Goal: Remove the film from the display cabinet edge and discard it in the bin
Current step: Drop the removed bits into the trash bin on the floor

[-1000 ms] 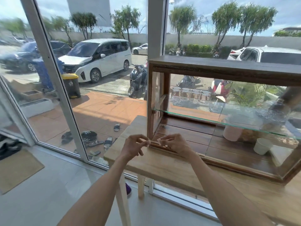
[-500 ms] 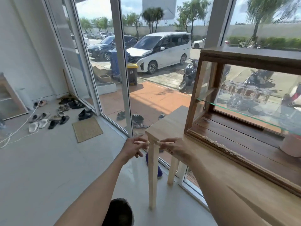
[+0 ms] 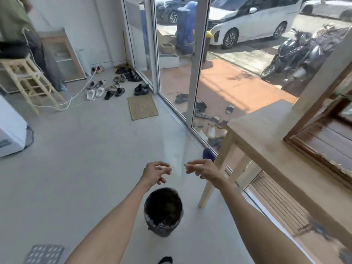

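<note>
The bin [image 3: 163, 212] stands on the floor [image 3: 85, 159], left of the table [image 3: 270, 149].

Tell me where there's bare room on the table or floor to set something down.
The table is bare from its left end up to the display cabinet. The floor is open between the doormat and the bin. Shoes crowd the far corner by the stool.

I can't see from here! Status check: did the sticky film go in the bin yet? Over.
Not yet. Left hand and right hand pinched, held above the bin. Film scrap at right fingertips. Nothing in the way.
</note>
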`<state>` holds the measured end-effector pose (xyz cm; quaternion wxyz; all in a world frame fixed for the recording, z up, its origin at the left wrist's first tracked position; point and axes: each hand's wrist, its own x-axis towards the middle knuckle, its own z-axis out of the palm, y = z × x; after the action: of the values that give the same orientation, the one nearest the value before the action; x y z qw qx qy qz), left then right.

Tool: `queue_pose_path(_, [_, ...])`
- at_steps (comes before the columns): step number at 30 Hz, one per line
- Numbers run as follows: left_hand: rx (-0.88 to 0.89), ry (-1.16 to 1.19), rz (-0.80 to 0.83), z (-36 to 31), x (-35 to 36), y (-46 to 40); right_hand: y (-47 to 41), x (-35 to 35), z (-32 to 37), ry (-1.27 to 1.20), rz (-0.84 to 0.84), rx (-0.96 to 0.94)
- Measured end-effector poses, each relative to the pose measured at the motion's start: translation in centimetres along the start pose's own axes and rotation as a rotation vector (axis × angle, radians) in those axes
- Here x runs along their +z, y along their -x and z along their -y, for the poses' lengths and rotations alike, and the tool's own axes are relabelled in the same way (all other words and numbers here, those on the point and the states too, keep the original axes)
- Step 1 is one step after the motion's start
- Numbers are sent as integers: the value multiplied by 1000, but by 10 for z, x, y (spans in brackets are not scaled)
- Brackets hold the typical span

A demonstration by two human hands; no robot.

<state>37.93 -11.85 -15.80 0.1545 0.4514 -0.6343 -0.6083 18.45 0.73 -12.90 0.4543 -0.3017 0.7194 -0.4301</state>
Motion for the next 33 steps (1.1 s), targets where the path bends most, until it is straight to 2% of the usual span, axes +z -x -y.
queue_pose_path(8, [-165, -5, -27, 81, -26, -19, -44, 65, -55, 117, 70, 98])
queue_pose_path(16, [-245, -43, -19, 121, -33, -49, -84, 99, -87, 250, 20, 164])
queue_pose_path(24, [-330, -165, 109, 130, -49, -77, -106, 100, -91, 362, 60, 247])
queue_pose_path(29, [-275, -284, 189, 116, -57, -91, -108, 85, -78, 367, 60, 264])
queue_pose_path(33, [-193, -308, 207, 81, -51, -102, -102, 67, -58, 345, -4, 235])
